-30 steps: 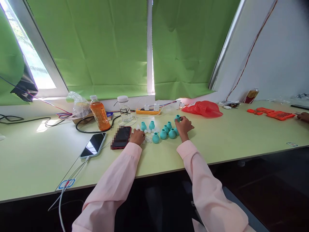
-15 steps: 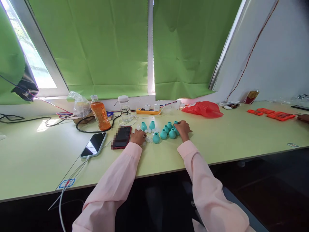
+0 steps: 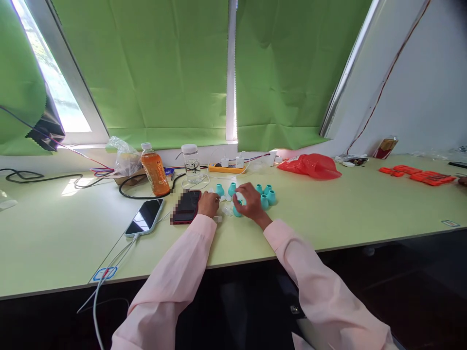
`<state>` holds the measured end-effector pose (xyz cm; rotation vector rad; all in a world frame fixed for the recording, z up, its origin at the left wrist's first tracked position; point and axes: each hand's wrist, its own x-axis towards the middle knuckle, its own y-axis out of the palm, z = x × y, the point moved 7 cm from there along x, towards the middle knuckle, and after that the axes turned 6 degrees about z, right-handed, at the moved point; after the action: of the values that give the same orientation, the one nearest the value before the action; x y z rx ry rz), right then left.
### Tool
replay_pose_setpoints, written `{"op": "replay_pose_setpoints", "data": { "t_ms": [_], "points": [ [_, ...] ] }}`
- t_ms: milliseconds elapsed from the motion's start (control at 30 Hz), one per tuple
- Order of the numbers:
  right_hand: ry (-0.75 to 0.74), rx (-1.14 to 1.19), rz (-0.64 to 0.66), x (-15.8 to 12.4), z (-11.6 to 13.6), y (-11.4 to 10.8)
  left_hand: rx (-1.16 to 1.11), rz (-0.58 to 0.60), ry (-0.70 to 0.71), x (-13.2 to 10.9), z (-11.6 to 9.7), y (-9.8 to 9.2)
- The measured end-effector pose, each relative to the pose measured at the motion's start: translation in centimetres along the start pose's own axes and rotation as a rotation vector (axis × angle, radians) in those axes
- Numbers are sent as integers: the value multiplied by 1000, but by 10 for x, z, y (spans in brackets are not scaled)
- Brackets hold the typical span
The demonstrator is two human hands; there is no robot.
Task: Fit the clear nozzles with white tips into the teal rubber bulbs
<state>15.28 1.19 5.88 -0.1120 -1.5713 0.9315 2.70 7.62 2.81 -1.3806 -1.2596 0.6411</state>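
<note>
Several small teal rubber bulbs (image 3: 270, 197) stand in a cluster on the pale green table (image 3: 328, 214), with small clear-white pieces (image 3: 226, 211) among them. My right hand (image 3: 251, 204) lies over the near middle of the cluster, its fingers curled round one teal bulb (image 3: 237, 211). My left hand (image 3: 208, 204) rests on the table just left of the white pieces, between them and a dark red phone (image 3: 187, 206). Its fingers are curled in, and what they hold is hidden. Two more teal bulbs (image 3: 219, 189) stand just behind my hands.
A phone on a white cable (image 3: 144, 217) lies left of the red one. Behind stand an orange drink bottle (image 3: 154, 169), a glass jar (image 3: 191, 163), an orange power strip (image 3: 225, 168) and black cables (image 3: 44, 176). A red plastic bag (image 3: 310, 165) and orange parts (image 3: 423, 176) lie to the right, by another person's hand (image 3: 463, 181).
My right hand set a raised teal bulb down at the right end of the cluster, then moved left onto a near bulb. My left hand stayed put.
</note>
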Motion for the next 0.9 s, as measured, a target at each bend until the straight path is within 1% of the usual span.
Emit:
{"op": "replay_pose_setpoints", "data": {
  "t_ms": [100, 167, 267, 333, 433, 500, 567, 667, 767, 900],
  "points": [
    [-146, -1, 187, -5, 27, 22, -41, -47, -41, -1, 4, -4],
    [-193, -23, 290, -8, 35, 31, -70, -83, -66, -2, 5, -9],
    [-213, -73, 413, -9, 36, 37, -119, -147, -120, -6, 6, -21],
    [-207, -108, 478, -9, 34, 39, -152, -175, -162, -13, 7, -29],
    [-178, -138, 543, -10, 31, 42, -194, -163, -178, -31, 7, -35],
    [-153, -143, 567, -11, 29, 44, -216, -112, -135, -45, 4, -33],
    [-124, -143, 577, -11, 27, 47, -233, -25, -75, -56, -1, -27],
    [-69, -137, 569, -11, 20, 50, -256, 98, 6, -62, -7, -12],
    [-20, -110, 539, -10, 13, 51, -302, 147, 57, -54, -11, -1],
    [34, -27, 458, -7, 7, 46, -410, 107, 49, -35, -13, 9]
  ]
}}
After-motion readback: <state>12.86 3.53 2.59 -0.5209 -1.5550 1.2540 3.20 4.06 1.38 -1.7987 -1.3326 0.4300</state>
